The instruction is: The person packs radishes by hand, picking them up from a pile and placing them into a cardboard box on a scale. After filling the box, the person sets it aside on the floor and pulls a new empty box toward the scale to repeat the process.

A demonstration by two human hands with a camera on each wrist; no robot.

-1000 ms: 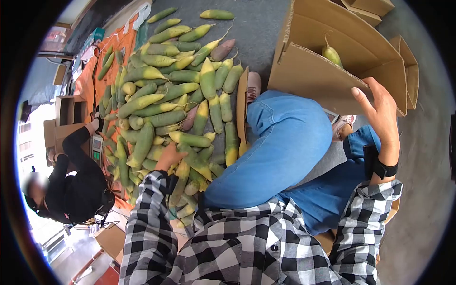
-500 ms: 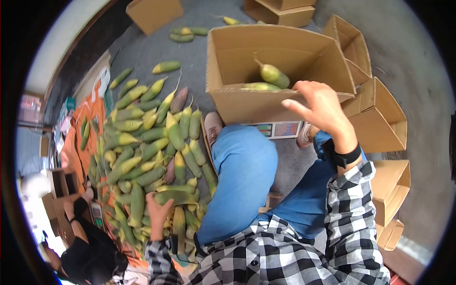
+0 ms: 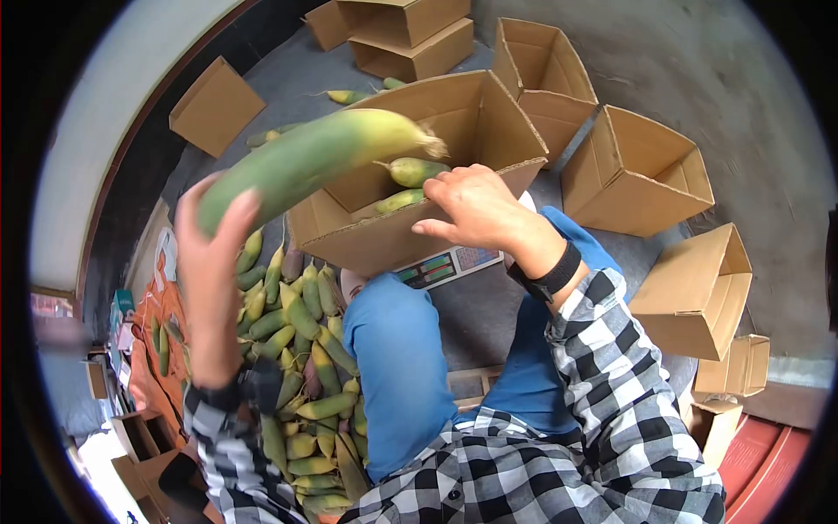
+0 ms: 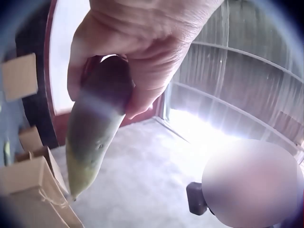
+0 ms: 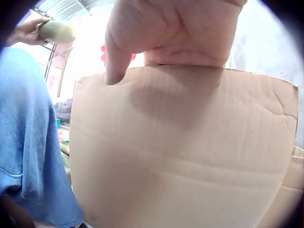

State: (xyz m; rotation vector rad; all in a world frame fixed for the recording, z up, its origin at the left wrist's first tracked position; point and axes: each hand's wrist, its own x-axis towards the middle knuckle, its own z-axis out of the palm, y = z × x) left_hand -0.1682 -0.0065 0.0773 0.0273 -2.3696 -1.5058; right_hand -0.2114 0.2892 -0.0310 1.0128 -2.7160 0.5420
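Observation:
My left hand [image 3: 209, 253] grips a large green radish [image 3: 305, 166] by its dark green end, raised up at the left of an open cardboard box [image 3: 375, 240]. The radish's yellowish, rooted tip points toward the box. In the left wrist view, thumb and fingers close round the radish [image 4: 97, 123] from either side. My right hand [image 3: 484, 210] holds the box's near wall at the rim, its fingers over the edge. The right wrist view shows the thumb [image 5: 116, 66] on the wall's outer face. Inside the box lie radishes [image 3: 415, 172], partly hidden by the wall.
Under the box is a scale [image 3: 449, 265] with a lit display. A heap of green radishes [image 3: 327, 406] spreads at the left, beside my knee [image 3: 393, 323]. Open cardboard boxes [image 3: 637, 183] line the right side, and stacked boxes [image 3: 415, 57] stand at the back.
My left hand has lifted a radish from the heap up toward the box. The head view has turned right, and my right hand has stayed at the box's rim.

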